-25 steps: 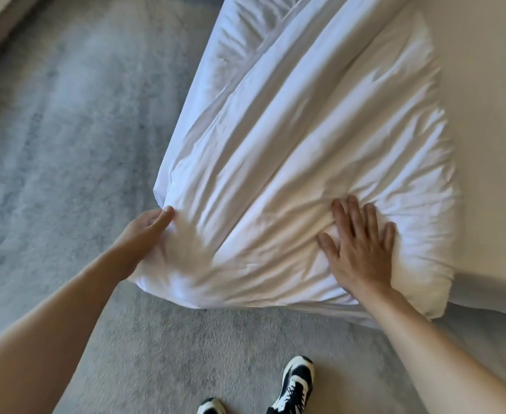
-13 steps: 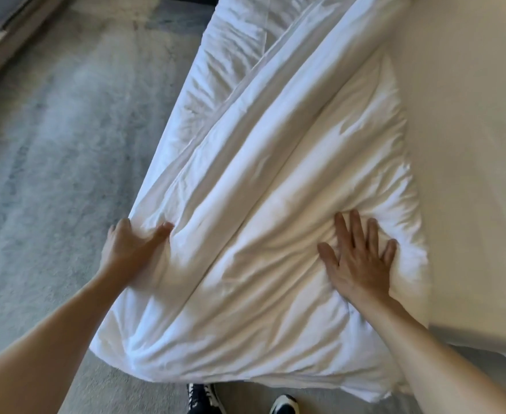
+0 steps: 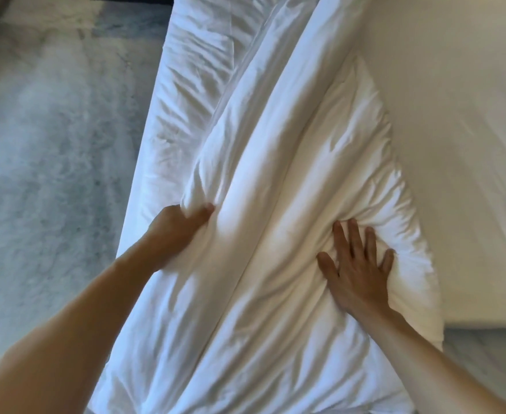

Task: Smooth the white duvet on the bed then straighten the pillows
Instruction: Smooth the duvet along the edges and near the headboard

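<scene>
White duvet [image 3: 269, 162] lay bunched on the bed [image 3: 455, 144], its corner hanging over the near edge toward the grey carpet [image 3: 45, 144]. Versus a second ago, left hand [image 3: 177, 231] was moved up the fold, grip clamped on a bunch of fabric; right hand [image 3: 356, 270] was kept flat, fingers apart, pressing. Smoothing judged still early. Long folds were run from near-left to far-right. Pillows not seen.

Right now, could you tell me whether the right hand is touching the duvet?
Touching: the head view shows the right hand pressed flat into the duvet, fabric puckering around its fingers.
</scene>
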